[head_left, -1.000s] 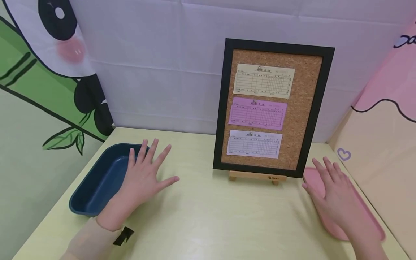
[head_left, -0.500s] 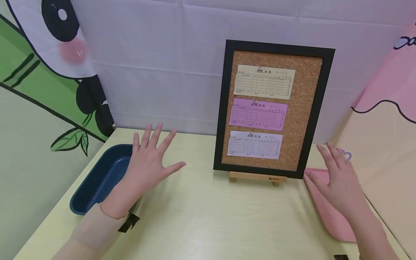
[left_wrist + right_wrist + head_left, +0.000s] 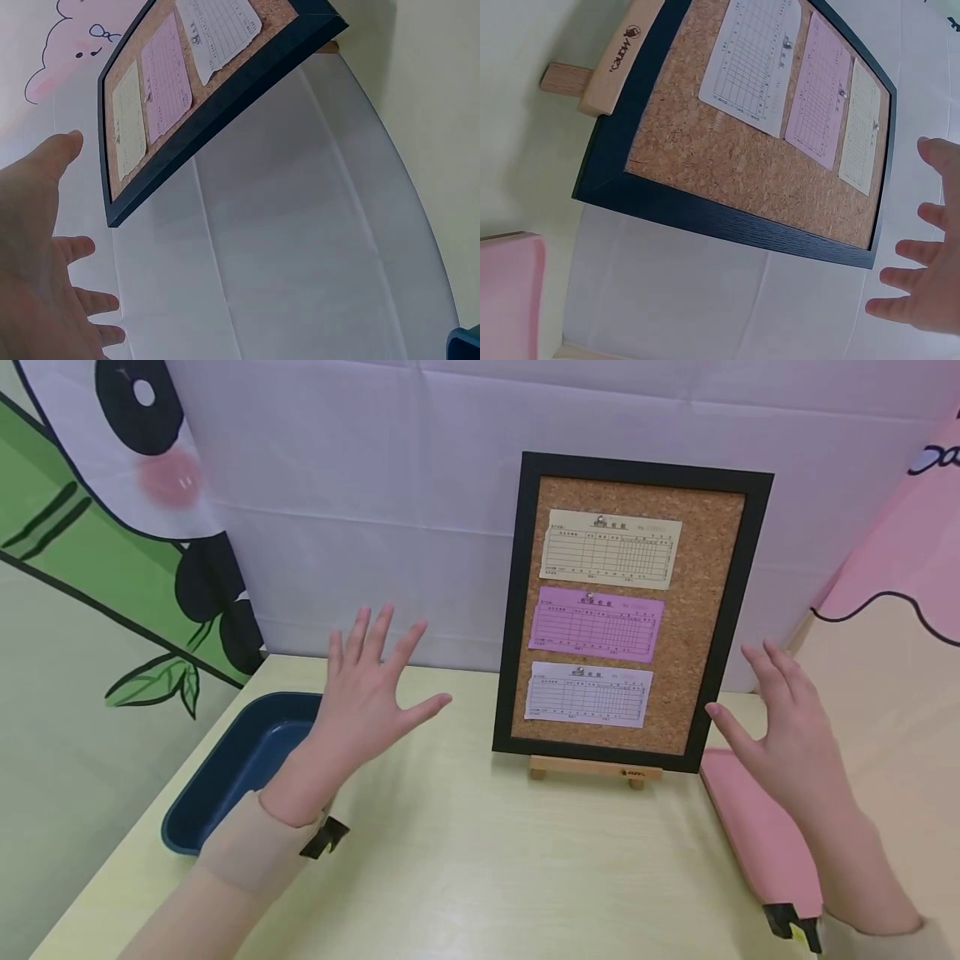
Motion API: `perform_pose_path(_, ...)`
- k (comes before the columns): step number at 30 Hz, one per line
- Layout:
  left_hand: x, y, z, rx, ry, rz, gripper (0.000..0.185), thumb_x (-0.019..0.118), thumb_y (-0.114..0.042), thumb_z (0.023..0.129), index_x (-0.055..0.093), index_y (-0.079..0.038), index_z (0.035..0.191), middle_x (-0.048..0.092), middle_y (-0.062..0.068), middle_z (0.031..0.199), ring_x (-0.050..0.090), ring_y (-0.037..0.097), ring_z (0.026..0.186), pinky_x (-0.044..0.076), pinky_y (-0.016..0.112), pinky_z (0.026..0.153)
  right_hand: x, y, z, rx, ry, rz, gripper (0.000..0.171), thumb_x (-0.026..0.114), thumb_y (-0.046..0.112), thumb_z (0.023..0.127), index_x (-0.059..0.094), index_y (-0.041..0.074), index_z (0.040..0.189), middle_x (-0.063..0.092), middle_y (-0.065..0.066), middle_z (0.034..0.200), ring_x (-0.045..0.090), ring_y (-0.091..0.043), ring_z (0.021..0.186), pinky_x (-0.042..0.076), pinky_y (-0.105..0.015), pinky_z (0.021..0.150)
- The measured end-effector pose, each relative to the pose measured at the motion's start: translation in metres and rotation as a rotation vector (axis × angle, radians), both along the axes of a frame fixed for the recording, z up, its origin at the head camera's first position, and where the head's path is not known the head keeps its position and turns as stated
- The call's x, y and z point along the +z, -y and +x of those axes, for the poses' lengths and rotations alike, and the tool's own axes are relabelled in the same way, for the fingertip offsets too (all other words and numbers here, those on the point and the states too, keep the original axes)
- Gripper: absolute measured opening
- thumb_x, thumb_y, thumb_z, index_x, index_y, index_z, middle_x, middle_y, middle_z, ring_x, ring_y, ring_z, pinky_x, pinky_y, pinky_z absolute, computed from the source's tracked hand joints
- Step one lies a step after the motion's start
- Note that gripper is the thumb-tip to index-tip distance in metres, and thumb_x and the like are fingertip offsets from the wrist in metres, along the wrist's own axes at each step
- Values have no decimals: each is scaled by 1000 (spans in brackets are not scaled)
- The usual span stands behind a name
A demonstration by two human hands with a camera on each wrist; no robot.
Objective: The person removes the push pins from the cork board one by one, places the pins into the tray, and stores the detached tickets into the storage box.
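A black-framed cork board (image 3: 693, 610) leans on a small wooden easel (image 3: 592, 767) at the back of the table. Three printed receipt slips are pinned to it: a cream slip (image 3: 611, 550) on top, a purple slip (image 3: 596, 624) in the middle and a white slip (image 3: 588, 695) at the bottom. My left hand (image 3: 363, 697), fingers spread and holding nothing, hovers beside the blue tray. Just right of the frame, my right hand (image 3: 798, 747) is raised with straight fingers over the pink tray. In the right wrist view, pushpins show on the slips.
A deep blue tray (image 3: 183, 810) stands at the left of the table (image 3: 480, 868). At the right edge lies a pink tray (image 3: 765, 852), partly hidden by my right arm. Printed cloth walls close in the back and sides.
Both hands have risen and moved farther forward over the table, the left one also shifting right. The board, slips and trays have stayed in place.
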State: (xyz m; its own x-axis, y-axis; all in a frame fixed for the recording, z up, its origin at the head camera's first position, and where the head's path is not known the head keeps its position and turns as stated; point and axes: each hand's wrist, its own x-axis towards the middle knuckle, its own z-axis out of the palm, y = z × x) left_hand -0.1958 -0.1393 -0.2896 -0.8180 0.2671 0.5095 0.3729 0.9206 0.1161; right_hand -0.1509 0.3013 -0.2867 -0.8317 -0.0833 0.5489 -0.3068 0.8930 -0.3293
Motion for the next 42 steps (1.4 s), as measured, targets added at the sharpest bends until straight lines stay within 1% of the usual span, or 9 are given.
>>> perform_pose_path(6, 11, -9, -9, -31, -31, 18, 87, 57, -67, 80, 24, -26, 150, 8, 11, 158, -1, 32, 145, 1, 62, 111, 15, 7, -8, 1, -35, -51, 72, 64, 30, 90, 24, 23, 150, 18, -7, 157, 18, -39, 141, 17, -64, 106)
perform_pose_path(14, 23, -28, -26, -88, -104, 99, 84, 62, -62, 80, 28, -25, 148, 11, 11, 158, 3, 34, 145, 4, 61, 111, 35, 26, -23, 24, -165, -67, 68, 65, 29, 88, 31, 25, 147, 27, -4, 154, 28, -36, 138, 24, -65, 103)
perform_pose_path(20, 30, -48, -41, -141, -141, 190, 82, 63, -58, 81, 28, -26, 147, 11, 10, 157, 4, 32, 145, 6, 61, 111, 46, 38, -41, 88, -292, -68, 65, 66, 24, 87, 36, 20, 144, 34, -2, 151, 32, -29, 138, 28, -54, 108)
perform_pose_path(22, 31, -54, -46, -153, -137, 217, 82, 63, -59, 81, 28, -26, 147, 11, 10, 157, 4, 32, 145, 6, 61, 110, 48, 41, -48, 116, -344, -55, 64, 67, 20, 86, 38, 17, 143, 37, -3, 149, 34, -29, 137, 28, -50, 109)
perform_pose_path(26, 33, -67, -55, -183, -113, 280, 81, 63, -58, 81, 29, -28, 147, 11, 9, 157, 3, 31, 145, 5, 63, 109, 52, 46, -63, 158, -440, -10, 61, 67, 18, 85, 41, 11, 140, 43, -9, 145, 38, -32, 133, 29, -48, 109)
perform_pose_path(31, 36, -84, -67, -216, -77, 343, 82, 63, -58, 81, 26, -28, 148, 10, 7, 158, 3, 27, 145, 7, 60, 111, 58, 54, -81, 178, -493, 3, 58, 68, 18, 86, 44, 9, 137, 47, -12, 140, 42, -30, 131, 32, -43, 108)
perform_pose_path(34, 38, -94, -74, -234, -39, 401, 84, 65, -56, 81, 24, -29, 149, 8, 5, 158, 5, 27, 145, 8, 56, 112, 62, 59, -90, 189, -498, -11, 56, 68, 16, 86, 44, 9, 136, 49, -12, 137, 43, -26, 130, 34, -40, 107)
perform_pose_path(38, 40, -106, -83, -248, 11, 470, 84, 66, -53, 81, 22, -29, 149, 9, 4, 157, 10, 27, 144, 13, 56, 112, 67, 65, -101, 205, -492, -15, 53, 65, 17, 89, 44, 7, 136, 51, -14, 134, 45, -27, 127, 39, -43, 102)
perform_pose_path(42, 40, -115, -93, -249, 29, 490, 85, 68, -51, 81, 22, -30, 149, 11, 5, 157, 13, 26, 143, 15, 55, 111, 71, 71, -112, 234, -462, -77, 49, 64, 17, 90, 46, 8, 134, 52, -14, 131, 48, -26, 121, 44, -44, 95)
